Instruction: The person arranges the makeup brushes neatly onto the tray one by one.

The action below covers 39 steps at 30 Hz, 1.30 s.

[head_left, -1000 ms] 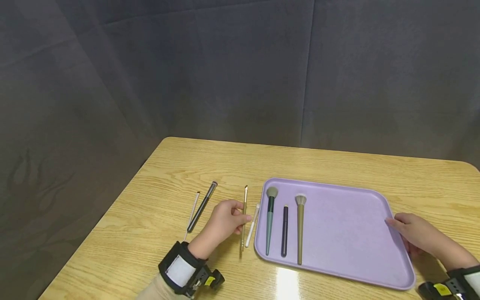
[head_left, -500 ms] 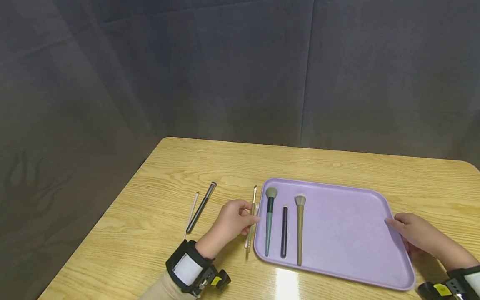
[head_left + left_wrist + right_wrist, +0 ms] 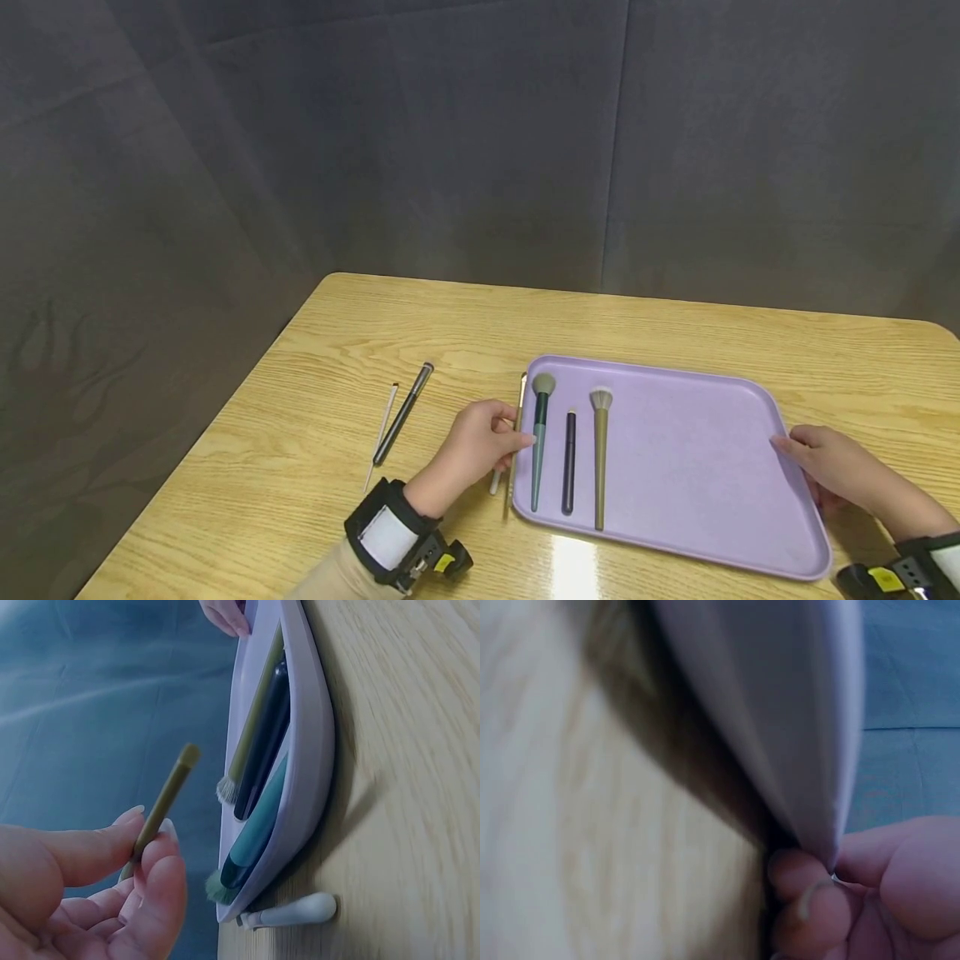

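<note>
My left hand [image 3: 483,442] pinches a slim gold makeup brush [image 3: 169,787] between thumb and fingers, over the left rim of the lilac tray [image 3: 690,467]. In the left wrist view that brush is raised above the table. A short white brush [image 3: 296,910] lies on the table beside the tray, partly hidden by the hand in the head view. Inside the tray lie a green brush [image 3: 540,412], a black brush [image 3: 569,467] and a tan brush [image 3: 601,458] with pale bristles. My right hand [image 3: 832,467] grips the tray's right rim, thumb on top and fingers underneath.
Left of my left hand, a dark brush [image 3: 405,414] and a thin white brush [image 3: 381,437] lie close together on the wooden table [image 3: 300,467]. A dark curtain [image 3: 480,150] hangs behind the table.
My left hand has carried the gold brush rightward, past the short white brush, to the tray's left rim. The right hand stays at the right rim.
</note>
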Tool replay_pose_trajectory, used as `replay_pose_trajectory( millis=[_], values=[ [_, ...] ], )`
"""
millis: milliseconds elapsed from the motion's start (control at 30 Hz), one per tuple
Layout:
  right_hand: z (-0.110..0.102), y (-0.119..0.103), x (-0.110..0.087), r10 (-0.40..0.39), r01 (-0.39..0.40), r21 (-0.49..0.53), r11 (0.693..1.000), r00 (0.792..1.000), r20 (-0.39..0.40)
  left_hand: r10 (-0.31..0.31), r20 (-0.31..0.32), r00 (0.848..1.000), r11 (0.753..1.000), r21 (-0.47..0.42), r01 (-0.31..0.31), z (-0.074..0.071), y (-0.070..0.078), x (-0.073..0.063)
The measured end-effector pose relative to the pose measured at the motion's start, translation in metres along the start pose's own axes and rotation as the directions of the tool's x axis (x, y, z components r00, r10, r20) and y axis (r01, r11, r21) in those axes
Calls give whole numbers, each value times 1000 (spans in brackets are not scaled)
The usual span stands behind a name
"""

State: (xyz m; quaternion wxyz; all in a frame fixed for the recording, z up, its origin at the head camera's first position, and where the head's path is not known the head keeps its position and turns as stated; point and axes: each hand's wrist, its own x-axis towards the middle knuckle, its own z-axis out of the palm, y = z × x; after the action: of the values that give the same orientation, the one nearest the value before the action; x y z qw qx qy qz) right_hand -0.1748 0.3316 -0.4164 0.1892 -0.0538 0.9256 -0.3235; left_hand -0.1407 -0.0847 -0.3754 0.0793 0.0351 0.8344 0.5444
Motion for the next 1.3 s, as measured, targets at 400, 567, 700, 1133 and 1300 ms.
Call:
replay_pose_trajectory(
  millis=[400, 567, 700, 1133, 1300],
  values=[
    [-1, -2, -1, 12, -12, -14, 1000, 1000, 11, -2, 13, 1000, 999, -43, 2, 7, 5, 1],
    [-1, -2, -1, 9, -9, -7, 1000, 1000, 6, -11, 23, 1000, 999, -39, 12, 12, 7, 2],
    [-1, -3, -1, 13, -13, -13, 1000, 1000, 9, -12, 33, 999, 1000, -25, 13, 15, 8, 2],
    [-2, -3, -1, 18, -18, -21, 1000, 1000, 15, 8, 47, 999, 1000, -17, -7, 22, 10, 3],
    [-2, -4, -2, 19, -18, -20, 1000, 1000, 13, -8, 50, 999, 1000, -13, 8, 26, 11, 4]
  ],
)
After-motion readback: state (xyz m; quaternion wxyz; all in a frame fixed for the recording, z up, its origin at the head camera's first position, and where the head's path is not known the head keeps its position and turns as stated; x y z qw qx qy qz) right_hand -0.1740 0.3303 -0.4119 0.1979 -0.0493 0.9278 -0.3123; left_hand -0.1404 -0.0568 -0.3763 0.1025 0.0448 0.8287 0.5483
